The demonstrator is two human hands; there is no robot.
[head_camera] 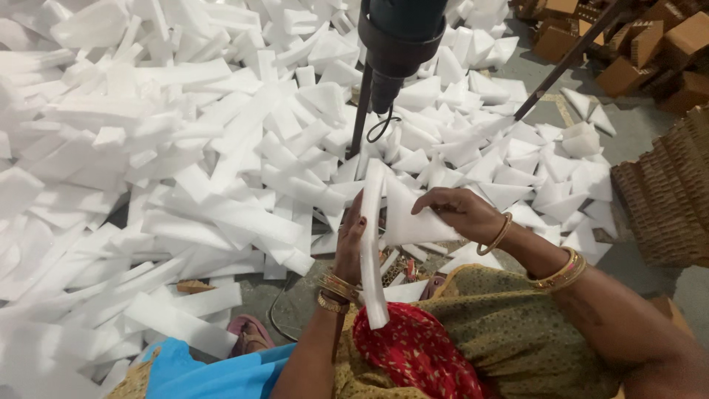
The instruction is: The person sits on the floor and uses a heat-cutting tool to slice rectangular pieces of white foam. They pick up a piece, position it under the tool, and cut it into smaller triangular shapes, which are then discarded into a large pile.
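My left hand grips a long white foam strip held upright, its lower end over my lap. My right hand holds a white triangular foam piece pressed against the strip's right side. Both wrists carry gold bangles. A dark machine head with a thin black rod and a looped wire hangs just above and behind the foam.
A large heap of white foam strips and triangles covers the floor ahead and to the left. Brown corrugated cardboard pieces lie at the right, more at the top right. A slanted dark rod crosses there. A sandalled foot shows below.
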